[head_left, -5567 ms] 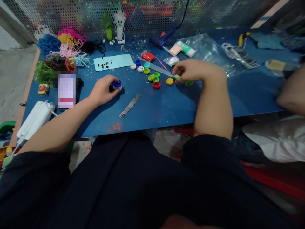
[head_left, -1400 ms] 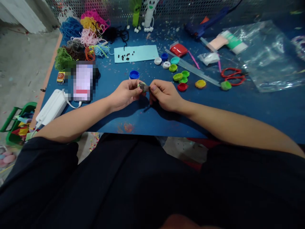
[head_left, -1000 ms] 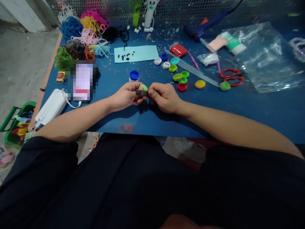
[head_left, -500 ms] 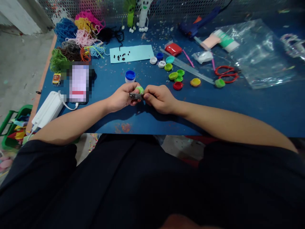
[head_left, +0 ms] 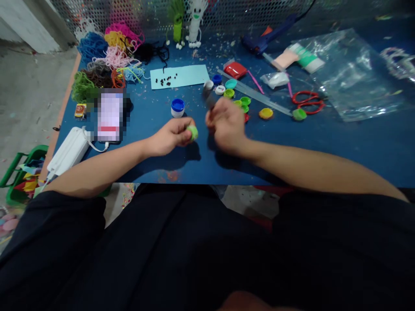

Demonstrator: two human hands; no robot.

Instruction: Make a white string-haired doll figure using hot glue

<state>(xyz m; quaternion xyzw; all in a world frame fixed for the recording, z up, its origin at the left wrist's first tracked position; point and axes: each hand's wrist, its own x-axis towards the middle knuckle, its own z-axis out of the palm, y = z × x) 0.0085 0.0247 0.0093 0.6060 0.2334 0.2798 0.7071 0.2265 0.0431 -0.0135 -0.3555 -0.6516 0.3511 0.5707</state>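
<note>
My left hand [head_left: 170,137] rests low over the blue table [head_left: 324,134] with its fingers closed round a small green bottle cap [head_left: 193,131]. My right hand [head_left: 226,124] is just to the right of it, smeared by motion, fingers curled on a thin grey metal blade [head_left: 209,97] that points up and away from me. The two hands are a short gap apart. A blue-and-white cap [head_left: 177,107] stands just beyond my left hand. Several loose caps [head_left: 241,102], green, red and yellow, lie right behind my right hand.
Bundles of coloured yarn [head_left: 103,60] lie at the far left, a phone [head_left: 109,115] and a white power bank [head_left: 68,151] near the left edge. A light blue card [head_left: 180,77], red scissors [head_left: 308,100], a blue glue gun [head_left: 262,41] and a plastic bag [head_left: 353,73] are further back.
My right hand has pulled the blade off the green cap and swung it up and to the right. My left hand stays put with the cap.
</note>
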